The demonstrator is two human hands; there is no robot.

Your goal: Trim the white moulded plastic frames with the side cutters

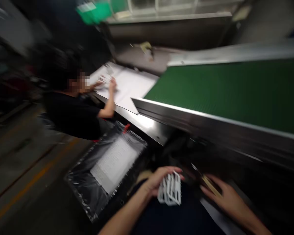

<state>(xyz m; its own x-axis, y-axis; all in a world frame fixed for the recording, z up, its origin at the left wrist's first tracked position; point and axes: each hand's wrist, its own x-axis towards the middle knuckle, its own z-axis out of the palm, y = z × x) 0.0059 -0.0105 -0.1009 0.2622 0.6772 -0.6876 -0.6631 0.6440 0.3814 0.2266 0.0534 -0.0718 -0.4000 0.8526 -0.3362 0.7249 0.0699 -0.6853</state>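
The picture is blurred by motion. My left hand (159,181) is low in the middle, fingers curled round a bunch of white plastic frame parts (171,191) held over my dark lap. My right hand (222,195) is just to the right, closed on a slim tool with a tan handle and dark metal tip (205,179). Both hands sit below the steel edge of the conveyor (186,117).
A green conveyor belt (230,91) runs across the right. A bin lined with clear plastic (98,169) holding white parts stands on the floor to my left. A co-worker in black (73,107) sits further left, hands on a white table (129,85).
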